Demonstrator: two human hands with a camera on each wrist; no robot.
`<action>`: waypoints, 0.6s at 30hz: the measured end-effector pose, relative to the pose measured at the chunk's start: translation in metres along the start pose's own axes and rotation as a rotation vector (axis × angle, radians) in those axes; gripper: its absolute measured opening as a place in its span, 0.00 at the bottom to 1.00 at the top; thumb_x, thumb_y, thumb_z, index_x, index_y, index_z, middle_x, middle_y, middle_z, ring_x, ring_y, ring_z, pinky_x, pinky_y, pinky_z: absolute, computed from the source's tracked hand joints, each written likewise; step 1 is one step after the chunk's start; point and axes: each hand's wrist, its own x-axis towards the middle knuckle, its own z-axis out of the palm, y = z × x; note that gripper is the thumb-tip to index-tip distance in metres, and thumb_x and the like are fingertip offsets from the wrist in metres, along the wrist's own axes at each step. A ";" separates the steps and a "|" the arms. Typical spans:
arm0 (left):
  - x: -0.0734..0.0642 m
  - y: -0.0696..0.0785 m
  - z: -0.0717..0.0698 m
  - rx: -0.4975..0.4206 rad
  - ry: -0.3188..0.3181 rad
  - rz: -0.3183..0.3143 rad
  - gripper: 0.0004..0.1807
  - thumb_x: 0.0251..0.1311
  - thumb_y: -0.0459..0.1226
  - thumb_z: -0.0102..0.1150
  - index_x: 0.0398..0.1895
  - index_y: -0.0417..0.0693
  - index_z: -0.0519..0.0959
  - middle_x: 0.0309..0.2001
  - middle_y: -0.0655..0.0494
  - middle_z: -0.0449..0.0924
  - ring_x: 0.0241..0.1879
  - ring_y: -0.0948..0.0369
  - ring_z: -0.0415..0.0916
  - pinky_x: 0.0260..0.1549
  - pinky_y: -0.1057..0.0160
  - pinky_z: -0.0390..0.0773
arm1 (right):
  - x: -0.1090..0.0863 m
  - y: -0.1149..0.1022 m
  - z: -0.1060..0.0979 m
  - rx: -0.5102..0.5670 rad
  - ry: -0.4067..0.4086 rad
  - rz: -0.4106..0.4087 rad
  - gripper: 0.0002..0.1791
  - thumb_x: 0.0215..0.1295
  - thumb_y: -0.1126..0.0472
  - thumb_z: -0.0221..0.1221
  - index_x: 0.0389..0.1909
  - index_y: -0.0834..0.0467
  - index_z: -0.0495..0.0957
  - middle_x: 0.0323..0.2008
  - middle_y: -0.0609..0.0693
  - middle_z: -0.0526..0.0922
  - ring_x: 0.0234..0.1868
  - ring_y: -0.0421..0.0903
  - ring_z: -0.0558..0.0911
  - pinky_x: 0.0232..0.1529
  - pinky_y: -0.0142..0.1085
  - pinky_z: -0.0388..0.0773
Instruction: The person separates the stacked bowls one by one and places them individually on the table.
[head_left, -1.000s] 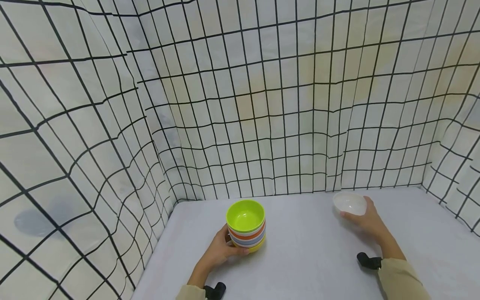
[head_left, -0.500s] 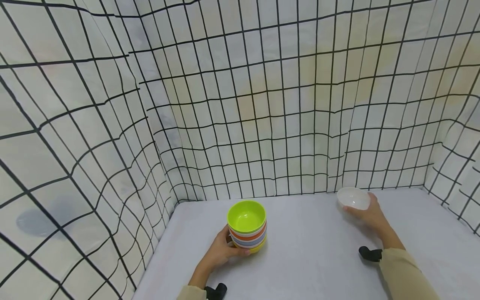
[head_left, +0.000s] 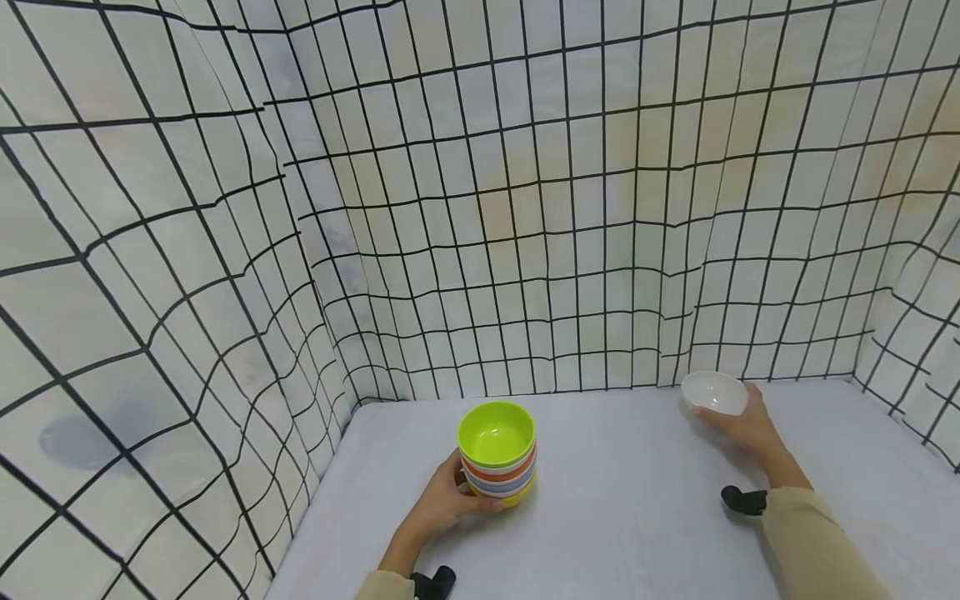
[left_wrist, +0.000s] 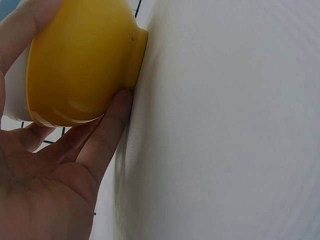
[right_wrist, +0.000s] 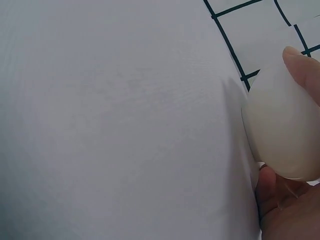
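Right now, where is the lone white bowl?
In the head view, the white bowl is toward the right, held in the right hand, near the back wall.

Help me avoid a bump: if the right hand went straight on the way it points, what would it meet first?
Beyond the white bowl that the right hand holds, probably the grid-lined back wall; the bowl would likely reach it first. The head view leaves the gap unclear.

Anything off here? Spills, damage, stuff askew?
Only a small dark speck near the foot of the yellow bowl, in the left wrist view; it stands out against otherwise plain yellow. Can't tell if it's dirt or a chip. The bowl stack looks even; no spill visible.
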 end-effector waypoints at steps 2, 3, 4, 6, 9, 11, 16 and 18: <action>0.000 0.000 0.000 0.001 0.001 0.000 0.52 0.42 0.44 0.85 0.73 0.58 0.65 0.66 0.54 0.76 0.66 0.51 0.75 0.68 0.46 0.75 | 0.000 0.000 0.000 0.006 0.004 0.002 0.75 0.59 0.32 0.67 0.78 0.65 0.20 0.76 0.79 0.40 0.74 0.79 0.50 0.71 0.74 0.57; 0.000 0.000 0.000 0.000 0.002 0.000 0.52 0.42 0.44 0.85 0.73 0.58 0.65 0.66 0.54 0.76 0.66 0.51 0.75 0.68 0.46 0.75 | 0.000 -0.001 0.001 0.012 0.006 0.001 0.75 0.59 0.33 0.68 0.79 0.64 0.20 0.76 0.79 0.40 0.74 0.79 0.50 0.71 0.74 0.56; 0.000 -0.001 0.000 0.000 0.002 0.002 0.52 0.42 0.44 0.85 0.73 0.58 0.65 0.66 0.54 0.76 0.66 0.51 0.75 0.68 0.46 0.75 | 0.000 -0.001 0.001 0.018 0.006 0.003 0.75 0.59 0.33 0.68 0.79 0.64 0.20 0.76 0.79 0.40 0.74 0.79 0.50 0.71 0.74 0.56; 0.000 -0.001 0.000 0.002 0.004 0.004 0.52 0.42 0.44 0.85 0.73 0.58 0.65 0.66 0.54 0.76 0.65 0.51 0.75 0.68 0.46 0.75 | 0.000 -0.001 0.001 0.025 0.009 0.008 0.75 0.59 0.33 0.68 0.79 0.64 0.20 0.76 0.79 0.40 0.74 0.79 0.49 0.71 0.74 0.56; 0.000 -0.001 0.000 0.001 0.002 0.009 0.51 0.43 0.43 0.85 0.72 0.58 0.65 0.65 0.54 0.76 0.65 0.51 0.75 0.67 0.46 0.76 | 0.000 -0.001 0.001 0.022 0.015 0.014 0.75 0.59 0.33 0.68 0.79 0.63 0.21 0.76 0.78 0.40 0.74 0.79 0.50 0.71 0.74 0.56; 0.000 -0.001 0.000 -0.001 0.001 0.010 0.51 0.43 0.43 0.85 0.72 0.58 0.66 0.65 0.54 0.76 0.65 0.51 0.75 0.67 0.46 0.76 | -0.001 -0.001 0.002 0.014 0.021 0.016 0.74 0.59 0.32 0.67 0.79 0.63 0.21 0.76 0.78 0.41 0.74 0.79 0.51 0.71 0.74 0.57; 0.000 -0.001 0.000 -0.001 0.002 0.005 0.51 0.43 0.44 0.85 0.72 0.58 0.65 0.65 0.54 0.76 0.65 0.51 0.75 0.67 0.46 0.76 | -0.001 0.000 0.003 0.015 0.042 0.024 0.75 0.59 0.32 0.67 0.79 0.62 0.21 0.77 0.78 0.40 0.75 0.79 0.50 0.71 0.74 0.56; 0.000 -0.002 0.000 0.001 0.001 0.001 0.51 0.43 0.44 0.85 0.72 0.58 0.65 0.65 0.54 0.76 0.65 0.51 0.75 0.67 0.46 0.76 | -0.002 0.000 0.005 0.023 0.053 0.029 0.75 0.59 0.32 0.68 0.79 0.62 0.20 0.77 0.77 0.39 0.75 0.79 0.49 0.71 0.74 0.55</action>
